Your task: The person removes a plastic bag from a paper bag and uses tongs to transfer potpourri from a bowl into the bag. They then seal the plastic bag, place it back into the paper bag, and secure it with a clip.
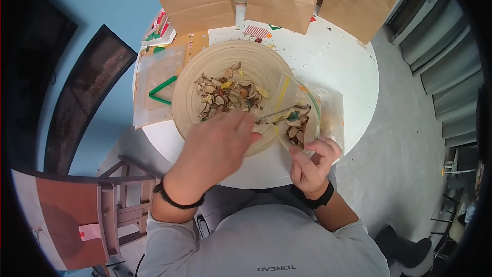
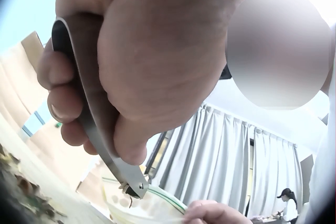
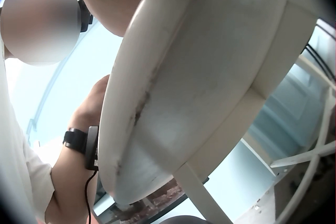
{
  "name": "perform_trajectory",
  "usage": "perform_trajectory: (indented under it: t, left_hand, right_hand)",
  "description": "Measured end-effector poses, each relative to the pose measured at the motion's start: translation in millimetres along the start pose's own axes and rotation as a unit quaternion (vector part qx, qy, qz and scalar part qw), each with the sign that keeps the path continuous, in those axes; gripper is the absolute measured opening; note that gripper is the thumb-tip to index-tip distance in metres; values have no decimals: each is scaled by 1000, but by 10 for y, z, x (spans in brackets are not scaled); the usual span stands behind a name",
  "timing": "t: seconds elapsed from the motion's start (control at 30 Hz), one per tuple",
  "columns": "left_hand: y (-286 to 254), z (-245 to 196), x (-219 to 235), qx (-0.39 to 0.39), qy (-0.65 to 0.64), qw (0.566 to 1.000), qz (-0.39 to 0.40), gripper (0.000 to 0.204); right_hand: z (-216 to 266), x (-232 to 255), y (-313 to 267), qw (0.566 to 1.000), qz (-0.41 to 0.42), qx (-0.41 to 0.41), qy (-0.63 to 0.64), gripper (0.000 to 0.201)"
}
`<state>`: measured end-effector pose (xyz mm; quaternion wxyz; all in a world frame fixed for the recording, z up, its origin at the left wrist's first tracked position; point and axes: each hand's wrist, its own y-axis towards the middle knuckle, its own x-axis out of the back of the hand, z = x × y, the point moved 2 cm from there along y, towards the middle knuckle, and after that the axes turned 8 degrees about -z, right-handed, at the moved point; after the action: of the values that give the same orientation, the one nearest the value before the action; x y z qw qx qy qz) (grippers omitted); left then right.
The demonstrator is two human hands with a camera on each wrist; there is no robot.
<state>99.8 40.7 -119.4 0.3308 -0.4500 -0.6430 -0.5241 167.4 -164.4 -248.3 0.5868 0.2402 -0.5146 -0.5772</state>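
My left hand [image 1: 218,141] is over the near right part of a round woven tray [image 1: 187,79]. In the left wrist view, thumb and fingers grip metal tongs [image 2: 86,111], whose tips are by the mouth of a clear zip bag [image 2: 149,208]. Dried petals [image 1: 220,92] lie heaped on the tray. My right hand [image 1: 313,164] pinches the near edge of the clear bag [image 1: 312,133], which leans open at the tray's right side. Petals and a small dark green piece [image 1: 293,116] show in and at the bag.
Brown paper bags [image 1: 282,0] stand along the far edge of the round white table [image 1: 359,92]. Left of the tray lie a translucent sheet [image 1: 171,64] and a bent green strip [image 1: 161,90]. Another clear bag [image 1: 334,110] lies at the right. A small box [image 1: 163,35] sits back left.
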Motion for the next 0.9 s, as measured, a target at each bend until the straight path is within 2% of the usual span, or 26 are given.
perform_trajectory:
  t: [0.13, 0.17, 0.23, 0.33, 0.43, 0.53, 0.63, 0.73, 0.9]
  left_hand:
    - [69, -107, -32, 1, 38, 999, 37, 37]
    - [48, -80, 6, 6, 28, 999, 19, 37]
    - [-65, 42, 149, 21, 16, 1000, -15, 39]
    - [-379, 348, 341, 96, 8, 995, -40, 40]
    - [-545, 447, 354, 116, 31, 993, -12, 35]
    - [-484, 303, 270, 67, -36, 997, -17, 39]
    - [-286, 140, 154, 36, -32, 999, 0, 39]
    - [-185, 105, -6, 22, -41, 998, 49, 37]
    - [-203, 145, 0, 84, -38, 994, 54, 33]
  right_hand:
    - [21, 45, 6, 999, -24, 19, -14, 33]
    - [14, 59, 9, 1000, -21, 17, -15, 33]
    - [14, 67, 3, 1000, -17, 10, -14, 32]
    - [-7, 69, -22, 1000, -4, 11, -9, 33]
    - [6, 15, -12, 1000, 6, 6, 11, 35]
    - [42, -4, 14, 999, 24, 12, 22, 33]
    - [22, -3, 22, 999, 20, 20, 22, 32]
    - [7, 11, 10, 999, 18, 20, 19, 31]
    - [14, 46, -17, 1000, 7, 18, 17, 34]
